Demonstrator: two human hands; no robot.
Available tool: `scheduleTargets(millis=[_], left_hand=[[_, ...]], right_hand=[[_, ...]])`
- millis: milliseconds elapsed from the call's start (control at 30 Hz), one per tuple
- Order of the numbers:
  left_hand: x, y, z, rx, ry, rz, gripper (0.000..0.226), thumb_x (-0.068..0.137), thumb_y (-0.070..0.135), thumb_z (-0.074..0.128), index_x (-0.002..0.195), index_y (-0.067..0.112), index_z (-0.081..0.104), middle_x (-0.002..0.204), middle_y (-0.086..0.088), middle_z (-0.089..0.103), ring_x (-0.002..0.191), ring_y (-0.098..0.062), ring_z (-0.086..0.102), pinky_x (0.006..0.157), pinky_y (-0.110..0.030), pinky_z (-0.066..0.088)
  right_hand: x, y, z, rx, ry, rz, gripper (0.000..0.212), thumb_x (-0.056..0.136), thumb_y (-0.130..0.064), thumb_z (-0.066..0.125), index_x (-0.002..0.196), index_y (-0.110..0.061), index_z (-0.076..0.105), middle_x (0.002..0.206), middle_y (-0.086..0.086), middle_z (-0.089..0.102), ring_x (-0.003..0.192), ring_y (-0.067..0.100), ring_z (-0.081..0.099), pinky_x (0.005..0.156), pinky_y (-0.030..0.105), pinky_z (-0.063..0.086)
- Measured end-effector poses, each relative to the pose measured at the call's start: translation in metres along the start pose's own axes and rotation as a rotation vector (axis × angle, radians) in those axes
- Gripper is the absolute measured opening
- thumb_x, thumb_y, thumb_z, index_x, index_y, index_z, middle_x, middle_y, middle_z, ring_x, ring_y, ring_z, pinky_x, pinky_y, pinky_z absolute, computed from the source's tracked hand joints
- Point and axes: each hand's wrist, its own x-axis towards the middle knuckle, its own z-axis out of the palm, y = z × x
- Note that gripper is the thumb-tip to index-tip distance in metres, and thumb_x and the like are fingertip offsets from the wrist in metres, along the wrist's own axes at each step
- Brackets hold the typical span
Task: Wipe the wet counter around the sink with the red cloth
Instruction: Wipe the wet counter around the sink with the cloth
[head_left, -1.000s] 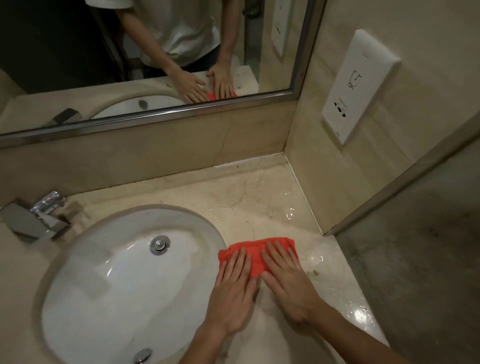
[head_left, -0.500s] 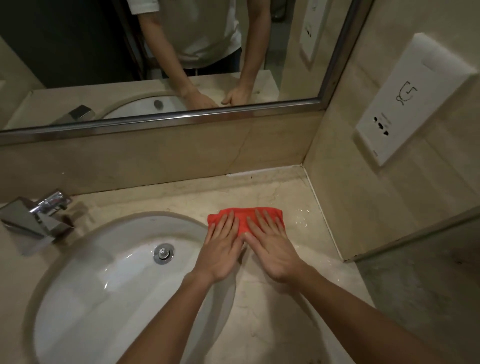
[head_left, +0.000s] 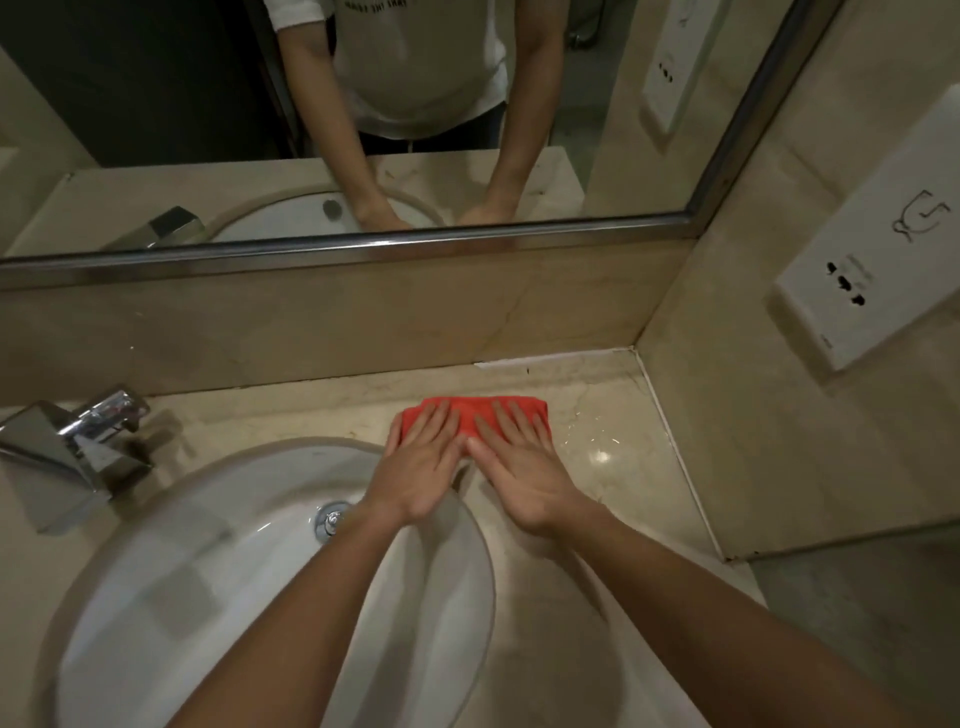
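Observation:
The folded red cloth (head_left: 470, 414) lies flat on the beige marble counter (head_left: 613, 467), behind the right rim of the white oval sink (head_left: 218, 561). My left hand (head_left: 418, 467) and my right hand (head_left: 519, 473) lie side by side on the cloth, fingers straight, pressing it down. Most of the cloth is covered by my fingers; only its far edge and corners show. Water drops glint on the counter to the right of the cloth.
A chrome faucet (head_left: 78, 441) stands at the left of the sink, and a chrome drain plug (head_left: 330, 517) sits in the basin. A mirror (head_left: 363, 130) hangs above the backsplash. The right wall carries a white socket plate (head_left: 878, 260).
Both hands have slid the cloth away from me along the counter, from beside the sink's right rim to near the back wall.

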Motion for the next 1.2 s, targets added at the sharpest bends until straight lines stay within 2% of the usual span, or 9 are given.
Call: scheduleTargets(millis=[67, 133, 233, 400, 600, 800, 967, 1067, 1200], left_hand=[[0.014, -0.001, -0.004, 0.006, 0.000, -0.031, 0.061, 0.102, 0.049, 0.002, 0.157, 0.022, 0.003, 0.164, 0.006, -0.008, 0.147, -0.004, -0.015, 0.120, -0.037, -0.015], [0.013, -0.001, 0.000, 0.030, 0.018, -0.024, 0.077, 0.090, 0.060, -0.009, 0.157, 0.022, 0.001, 0.164, 0.005, -0.009, 0.148, -0.007, -0.016, 0.119, -0.037, -0.018], [-0.012, -0.001, 0.016, 0.048, 0.063, 0.041, 0.095, 0.078, 0.069, -0.022, 0.157, 0.022, 0.001, 0.164, 0.005, -0.008, 0.148, -0.008, -0.018, 0.118, -0.037, -0.020], [-0.057, -0.001, 0.036, 0.014, 0.088, 0.141, 0.086, 0.086, 0.067, -0.023, 0.156, 0.025, 0.003, 0.162, 0.010, -0.009, 0.144, 0.002, -0.023, 0.119, -0.036, -0.015], [-0.011, -0.013, 0.017, 0.088, 0.141, 0.089, 0.097, 0.079, 0.068, -0.030, 0.157, 0.025, 0.008, 0.164, 0.009, -0.001, 0.145, 0.000, -0.017, 0.118, -0.036, -0.016], [0.047, -0.023, -0.012, 0.157, 0.026, -0.027, 0.062, 0.101, 0.051, 0.002, 0.157, 0.024, 0.000, 0.165, 0.006, -0.007, 0.149, -0.008, -0.013, 0.118, -0.043, -0.016], [0.004, -0.021, 0.010, 0.113, 0.136, 0.062, 0.091, 0.085, 0.066, -0.022, 0.157, 0.019, 0.009, 0.165, 0.001, 0.004, 0.150, -0.011, -0.009, 0.121, -0.040, -0.011], [-0.045, -0.020, 0.030, 0.048, 0.183, 0.152, 0.073, 0.100, 0.057, -0.003, 0.155, 0.015, 0.021, 0.163, -0.003, 0.016, 0.151, -0.011, -0.002, 0.121, -0.041, -0.001], [-0.069, -0.015, 0.045, 0.016, 0.145, 0.125, 0.067, 0.100, 0.056, -0.004, 0.157, 0.021, 0.007, 0.164, 0.004, -0.002, 0.150, -0.009, -0.012, 0.121, -0.040, 0.001]], right_hand=[[0.018, 0.000, -0.005, 0.015, -0.008, 0.016, 0.066, 0.101, -0.060, 0.003, 0.159, -0.032, 0.010, 0.167, -0.004, -0.007, 0.151, 0.010, -0.017, 0.123, 0.037, -0.014], [0.020, 0.005, -0.004, 0.002, -0.016, 0.008, 0.061, 0.103, -0.055, 0.003, 0.159, -0.032, 0.009, 0.167, -0.005, -0.007, 0.151, 0.009, -0.017, 0.123, 0.036, -0.014], [-0.009, 0.011, 0.012, -0.082, 0.040, -0.061, 0.068, 0.097, -0.059, -0.011, 0.159, -0.033, 0.002, 0.167, -0.004, -0.008, 0.152, 0.012, -0.018, 0.124, 0.037, -0.012], [-0.062, 0.011, 0.032, 0.049, 0.057, -0.079, 0.071, 0.095, -0.069, -0.010, 0.158, -0.039, 0.003, 0.167, -0.012, -0.009, 0.150, 0.003, -0.021, 0.125, 0.040, -0.007], [-0.005, 0.013, 0.010, -0.045, 0.052, -0.083, 0.088, 0.086, -0.073, -0.018, 0.159, -0.033, 0.010, 0.168, -0.005, -0.003, 0.152, 0.009, -0.016, 0.125, 0.042, -0.005], [0.061, 0.006, -0.010, -0.076, 0.051, -0.041, 0.101, 0.079, -0.080, -0.015, 0.159, -0.027, 0.018, 0.168, 0.001, 0.005, 0.154, 0.017, -0.006, 0.124, 0.041, -0.007], [0.020, 0.002, 0.007, -0.066, 0.014, -0.084, 0.076, 0.097, -0.066, -0.003, 0.159, -0.027, 0.012, 0.168, 0.001, 0.001, 0.154, 0.015, -0.011, 0.124, 0.042, -0.008], [-0.031, -0.002, 0.029, -0.001, 0.038, -0.111, 0.083, 0.089, -0.073, -0.017, 0.159, -0.035, 0.006, 0.167, -0.007, -0.006, 0.151, 0.008, -0.018, 0.125, 0.043, -0.004], [-0.054, -0.005, 0.033, 0.063, 0.003, -0.094, 0.078, 0.089, -0.076, -0.012, 0.157, -0.041, 0.006, 0.166, -0.015, -0.010, 0.148, 0.000, -0.022, 0.125, 0.038, -0.008]])
